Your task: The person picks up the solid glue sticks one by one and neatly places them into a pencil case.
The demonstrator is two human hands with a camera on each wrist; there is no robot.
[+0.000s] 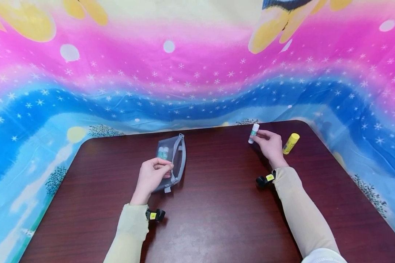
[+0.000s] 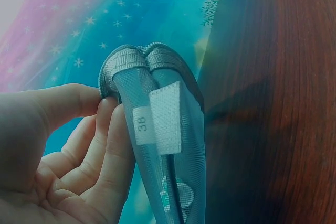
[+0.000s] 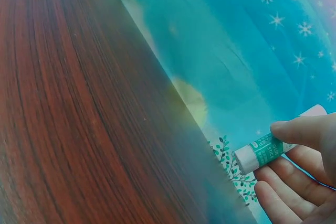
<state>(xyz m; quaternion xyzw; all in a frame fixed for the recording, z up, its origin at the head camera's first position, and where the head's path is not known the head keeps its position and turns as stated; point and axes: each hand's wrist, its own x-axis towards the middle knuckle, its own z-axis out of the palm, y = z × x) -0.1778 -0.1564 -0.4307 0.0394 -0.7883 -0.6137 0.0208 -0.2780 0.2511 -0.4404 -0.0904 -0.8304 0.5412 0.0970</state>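
Note:
A grey mesh zipper pouch [image 1: 179,160] stands at the table's left-centre with its zipper side gaping. My left hand [image 1: 153,175] pinches the near edge of its opening between thumb and fingers, as the left wrist view shows at the pouch's rim [image 2: 126,61]. Two white-and-green glue sticks [image 1: 162,152] show through the mesh. Toward the back right, my right hand [image 1: 269,146] holds another white-and-green glue stick [image 3: 268,149] between thumb and fingers, tilted and off to the right of the pouch. Just right of that hand is a yellow glue stick [image 1: 291,143].
The dark wood table [image 1: 217,204] has rounded back corners. A colourful printed cloth [image 1: 197,73] with snowflakes hangs behind it and along its sides. Black wrist cameras [image 1: 156,214] are strapped to both forearms.

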